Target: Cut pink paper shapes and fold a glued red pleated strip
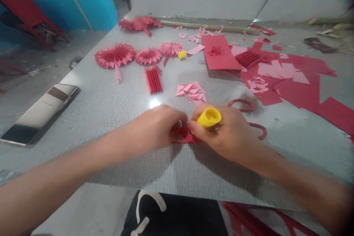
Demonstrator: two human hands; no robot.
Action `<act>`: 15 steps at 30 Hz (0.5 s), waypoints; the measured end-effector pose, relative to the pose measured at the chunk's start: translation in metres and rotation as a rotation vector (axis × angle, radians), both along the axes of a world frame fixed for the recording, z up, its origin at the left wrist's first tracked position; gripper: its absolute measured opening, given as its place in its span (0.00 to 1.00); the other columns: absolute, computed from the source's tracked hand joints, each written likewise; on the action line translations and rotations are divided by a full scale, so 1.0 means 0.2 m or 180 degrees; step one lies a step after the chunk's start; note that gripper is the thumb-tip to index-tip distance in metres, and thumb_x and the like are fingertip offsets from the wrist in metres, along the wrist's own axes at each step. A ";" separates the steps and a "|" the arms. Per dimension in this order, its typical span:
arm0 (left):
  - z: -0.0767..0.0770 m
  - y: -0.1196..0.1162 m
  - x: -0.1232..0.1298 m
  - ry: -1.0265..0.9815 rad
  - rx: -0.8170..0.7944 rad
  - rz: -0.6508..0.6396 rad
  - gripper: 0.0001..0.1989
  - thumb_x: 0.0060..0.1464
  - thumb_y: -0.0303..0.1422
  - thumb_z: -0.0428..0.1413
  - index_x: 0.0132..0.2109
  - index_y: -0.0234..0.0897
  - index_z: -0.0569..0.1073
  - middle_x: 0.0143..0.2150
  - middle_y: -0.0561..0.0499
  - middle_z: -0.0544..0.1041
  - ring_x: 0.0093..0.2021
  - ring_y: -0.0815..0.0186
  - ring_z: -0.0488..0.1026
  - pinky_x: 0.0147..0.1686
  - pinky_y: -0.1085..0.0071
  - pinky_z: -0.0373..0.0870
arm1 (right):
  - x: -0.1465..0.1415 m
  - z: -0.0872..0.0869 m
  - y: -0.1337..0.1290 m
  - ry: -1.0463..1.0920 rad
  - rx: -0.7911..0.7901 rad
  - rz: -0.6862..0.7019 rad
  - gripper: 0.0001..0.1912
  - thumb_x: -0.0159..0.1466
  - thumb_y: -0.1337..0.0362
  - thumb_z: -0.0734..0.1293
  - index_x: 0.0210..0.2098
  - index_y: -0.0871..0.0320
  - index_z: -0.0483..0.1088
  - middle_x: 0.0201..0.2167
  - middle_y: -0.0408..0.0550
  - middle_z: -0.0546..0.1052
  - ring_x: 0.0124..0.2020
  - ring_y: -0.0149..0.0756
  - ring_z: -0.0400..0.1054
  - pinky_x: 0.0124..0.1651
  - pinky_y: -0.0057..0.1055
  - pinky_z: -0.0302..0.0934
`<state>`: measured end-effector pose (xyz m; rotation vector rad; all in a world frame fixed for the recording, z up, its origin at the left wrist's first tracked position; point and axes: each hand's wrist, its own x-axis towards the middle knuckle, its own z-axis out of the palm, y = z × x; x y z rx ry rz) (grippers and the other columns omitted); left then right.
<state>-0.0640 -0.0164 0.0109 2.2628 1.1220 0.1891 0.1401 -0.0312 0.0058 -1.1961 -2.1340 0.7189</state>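
Note:
My right hand (225,131) is closed round a yellow glue stick (209,118), its hollow base tilted up towards me. The glue stick's other end is hidden by my fingers. Under both hands lies a piece of red paper (189,134). My left hand (160,125) pinches this paper at its left side, fingertips partly hidden. Just right of my right hand show the red handles of scissors (242,105). Beyond my hands is a small pile of folded pink paper pieces (192,91). A yellow cap (182,55) rests farther back.
Pleated paper fans (115,56) and a folded red strip (153,80) lie on the grey table (110,169). A phone (40,114) is at the left edge. Red sheets (300,90) and pink scraps (282,70) spread over the right. A bamboo stick (204,26) lies at the back.

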 end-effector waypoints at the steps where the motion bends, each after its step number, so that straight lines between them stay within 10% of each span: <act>1: 0.00 0.00 0.00 0.0011 0.0025 -0.0023 0.06 0.55 0.33 0.60 0.31 0.38 0.72 0.25 0.56 0.71 0.24 0.72 0.62 0.26 0.73 0.56 | 0.00 0.00 0.00 -0.0056 0.0005 -0.0035 0.09 0.64 0.64 0.68 0.28 0.53 0.68 0.22 0.41 0.71 0.24 0.34 0.64 0.28 0.33 0.55; 15: 0.02 0.01 0.00 0.0130 -0.0069 0.0059 0.02 0.53 0.31 0.61 0.36 0.42 0.78 0.28 0.56 0.75 0.26 0.70 0.66 0.27 0.72 0.56 | 0.09 0.08 0.01 -0.0128 0.0406 -0.0549 0.12 0.62 0.62 0.68 0.23 0.55 0.67 0.16 0.38 0.65 0.19 0.30 0.57 0.24 0.31 0.51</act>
